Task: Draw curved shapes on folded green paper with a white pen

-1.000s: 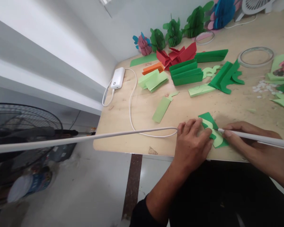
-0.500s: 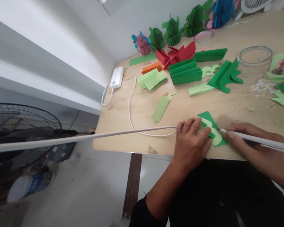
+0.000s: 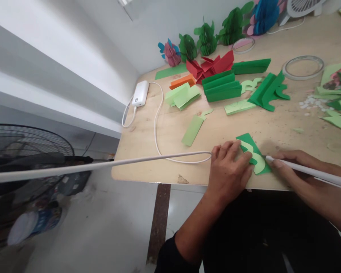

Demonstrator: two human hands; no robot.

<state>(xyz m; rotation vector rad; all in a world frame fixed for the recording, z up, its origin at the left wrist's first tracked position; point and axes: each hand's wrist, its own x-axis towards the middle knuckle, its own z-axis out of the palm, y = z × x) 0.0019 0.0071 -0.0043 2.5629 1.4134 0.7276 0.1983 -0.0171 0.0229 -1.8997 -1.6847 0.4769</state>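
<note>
Near the table's front edge, a wavy light green paper cutout (image 3: 257, 163) lies on a darker green piece of paper (image 3: 250, 139). The fingers of my left hand (image 3: 230, 167) are bent over the left side of both papers and press them down on the table; part of the papers is hidden under them. From the right, my right hand (image 3: 309, 170) grips a white pen (image 3: 304, 168) between thumb and fingers. Its dark tip touches or hovers at the cutout's right edge, over the green paper; I cannot tell which.
A white cable (image 3: 170, 156) crosses the table from a white power bank (image 3: 140, 93) and passes by my left hand. Folded green paper (image 3: 223, 87), red paper (image 3: 211, 67) and light green pieces (image 3: 192, 131) lie beyond. Tape rolls (image 3: 304, 67) and paper scraps (image 3: 338, 121) are at right.
Both hands keep nearly the same pose. The pen tip stays by the cutout's right edge, and the whole view has shifted very slightly.
</note>
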